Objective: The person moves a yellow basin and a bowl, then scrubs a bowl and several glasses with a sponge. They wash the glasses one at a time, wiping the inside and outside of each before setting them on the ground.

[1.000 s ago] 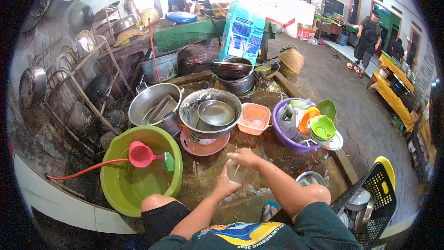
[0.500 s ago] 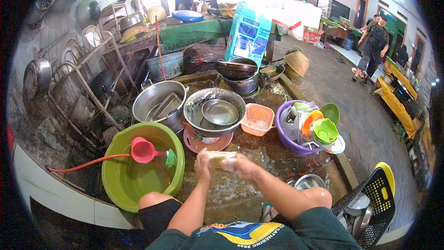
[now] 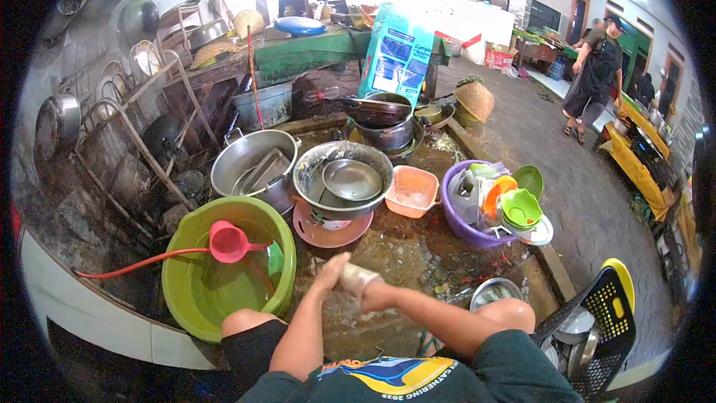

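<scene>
A small pale, roughly cylindrical item [image 3: 356, 277] is held between my two hands over the wet ground. My left hand [image 3: 330, 272] is closed against its left end. At its right side my right hand [image 3: 375, 295] is wrapped round it, with something whitish at the fingers. Motion blurs the item, so I cannot make out what it is. Left of my hands stands a green tub [image 3: 179, 283] of water, with a pink dipper [image 3: 226, 242] in it. Just beyond my hands lies a pink plate [image 3: 335, 233] under a large metal basin [image 3: 304, 179].
A metal pot [image 3: 224, 172], an orange basket [image 3: 410, 190] and a purple tub [image 3: 456, 222] of dishes stand ahead. A metal bowl [image 3: 498, 292] and a black crate [image 3: 611, 328] are at the right. A person [image 3: 597, 67] stands further back.
My hands have moved slightly lower, and the pale item is now more tilted. The person at the back right has come closer. The view has shifted a little.
</scene>
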`<control>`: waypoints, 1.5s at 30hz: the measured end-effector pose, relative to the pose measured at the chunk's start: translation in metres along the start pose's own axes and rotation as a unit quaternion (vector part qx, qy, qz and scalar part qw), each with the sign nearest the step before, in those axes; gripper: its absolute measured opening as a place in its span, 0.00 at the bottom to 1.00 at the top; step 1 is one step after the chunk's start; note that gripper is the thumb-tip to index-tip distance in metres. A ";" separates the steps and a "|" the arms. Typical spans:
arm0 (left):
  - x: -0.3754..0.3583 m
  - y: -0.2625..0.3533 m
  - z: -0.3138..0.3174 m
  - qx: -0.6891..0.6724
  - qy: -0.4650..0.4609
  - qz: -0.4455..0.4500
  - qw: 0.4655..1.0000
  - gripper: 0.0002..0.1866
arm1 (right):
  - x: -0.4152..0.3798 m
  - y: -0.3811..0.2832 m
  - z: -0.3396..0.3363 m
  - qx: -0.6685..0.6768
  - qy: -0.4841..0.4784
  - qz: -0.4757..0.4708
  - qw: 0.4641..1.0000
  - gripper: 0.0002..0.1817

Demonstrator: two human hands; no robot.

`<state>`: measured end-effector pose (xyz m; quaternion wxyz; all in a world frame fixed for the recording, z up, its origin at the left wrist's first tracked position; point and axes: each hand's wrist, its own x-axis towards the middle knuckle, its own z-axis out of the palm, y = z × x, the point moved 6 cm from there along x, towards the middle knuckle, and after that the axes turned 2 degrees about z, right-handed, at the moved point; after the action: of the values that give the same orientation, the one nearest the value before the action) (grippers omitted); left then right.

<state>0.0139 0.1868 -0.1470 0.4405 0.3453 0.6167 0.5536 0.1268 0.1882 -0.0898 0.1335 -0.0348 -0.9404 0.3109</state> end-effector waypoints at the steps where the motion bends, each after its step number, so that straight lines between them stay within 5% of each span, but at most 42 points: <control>1: -0.005 0.026 0.008 -0.103 -0.086 0.038 0.990 0.36 | -0.002 -0.006 -0.017 0.000 -0.002 0.001 1.000 0.27; 2: -0.012 0.040 0.008 -0.104 -0.085 0.037 0.990 0.36 | -0.005 0.002 -0.028 0.316 -0.048 0.118 0.940 0.28; 3: -0.020 0.059 0.012 -0.182 -0.132 0.083 0.971 0.35 | -0.009 -0.005 -0.031 0.594 -0.086 0.222 0.768 0.30; 4: -0.028 0.076 0.016 -0.259 -0.177 0.127 0.941 0.34 | -0.009 -0.016 -0.038 0.595 -0.085 0.223 0.768 0.30; 7: -0.031 0.083 0.018 -0.147 -0.165 0.174 0.960 0.29 | -0.011 -0.031 -0.050 0.776 -0.020 0.143 0.614 0.31; 8: -0.031 0.082 0.018 -0.055 -0.153 0.200 0.966 0.26 | -0.014 -0.019 -0.040 0.776 -0.019 0.143 0.613 0.31; 10: -0.035 0.089 0.023 0.019 -0.134 0.236 0.962 0.20 | -0.018 -0.013 -0.025 0.648 -0.074 0.168 0.739 0.33; 12: -0.034 0.080 0.024 0.003 -0.138 0.214 0.967 0.13 | -0.022 -0.013 -0.030 0.655 -0.049 0.191 0.729 0.30; 13: -0.032 0.069 0.023 -0.029 -0.088 0.101 0.991 0.09 | -0.017 -0.018 -0.044 0.424 -0.069 0.172 0.886 0.28; 14: -0.031 0.062 0.025 -0.032 -0.089 0.095 0.991 0.09 | -0.015 -0.021 -0.054 0.160 -0.088 0.139 0.973 0.27; 16: -0.026 0.036 0.021 -0.169 -0.031 0.032 0.985 0.11 | -0.009 -0.024 -0.060 0.192 -0.059 0.131 0.971 0.17; 19: -0.021 0.016 0.032 -0.212 0.008 -0.073 0.975 0.15 | -0.005 -0.007 -0.085 0.212 0.006 0.173 0.962 0.18; 21: -0.024 0.006 0.038 -0.295 -0.033 -0.176 0.939 0.20 | -0.010 0.025 -0.106 0.251 0.096 0.178 0.947 0.13; 22: -0.023 0.008 0.039 -0.313 -0.040 -0.149 0.937 0.22 | -0.014 0.040 -0.122 0.242 0.145 0.176 0.943 0.13; 23: -0.023 0.006 0.037 -0.317 -0.024 -0.152 0.936 0.22 | -0.025 0.039 -0.135 0.431 0.205 0.291 0.829 0.14; 26: -0.023 0.009 0.034 -0.285 0.036 -0.128 0.949 0.23 | -0.029 0.033 -0.143 0.257 0.308 0.243 0.883 0.11; 28: -0.033 0.031 0.046 -0.254 0.052 -0.134 0.956 0.23 | -0.013 -0.011 -0.113 -0.093 0.222 0.183 0.953 0.13; 30: -0.034 0.032 0.054 -0.224 0.064 -0.137 0.963 0.24 | 0.000 -0.044 -0.058 -0.110 0.147 0.040 0.982 0.19; 32: -0.041 0.028 0.063 -0.336 0.014 -0.060 0.940 0.23 | -0.009 -0.049 -0.056 -0.270 0.165 -0.030 0.948 0.18; 34: -0.032 0.023 0.068 -0.324 -0.072 -0.072 0.941 0.24 | -0.009 0.002 -0.062 -0.063 0.065 0.176 0.980 0.21; 35: -0.033 0.022 0.072 -0.357 -0.072 -0.051 0.930 0.22 | -0.009 0.017 -0.080 -0.096 0.112 0.218 0.965 0.21; 36: -0.035 0.036 0.078 -0.389 -0.071 -0.025 0.918 0.20 | -0.011 0.020 -0.105 -0.095 0.220 0.198 0.951 0.20; 38: -0.033 0.028 0.085 -0.424 -0.074 -0.044 0.902 0.19 | -0.011 0.035 -0.126 -0.229 0.192 0.152 0.942 0.11; 40: -0.025 0.022 0.087 -0.457 -0.075 -0.059 0.884 0.19 | -0.017 0.026 -0.107 -0.181 0.268 0.243 0.914 0.11; 41: -0.019 0.018 0.081 -0.415 -0.042 -0.049 0.908 0.18 | -0.017 0.022 -0.083 -0.185 0.301 0.198 0.914 0.13; 43: -0.010 0.005 0.065 -0.323 0.011 -0.066 0.944 0.17 | -0.012 0.018 -0.050 -0.265 0.191 0.141 0.934 0.13; 45: -0.015 0.012 0.067 -0.319 0.014 -0.058 0.946 0.17 | -0.013 0.045 -0.048 -0.153 0.186 0.188 0.952 0.12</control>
<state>0.0804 0.2005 -0.1332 0.5499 0.1426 0.4333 0.6997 0.1513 0.2495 -0.0824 0.2385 -0.2886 -0.9115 0.1704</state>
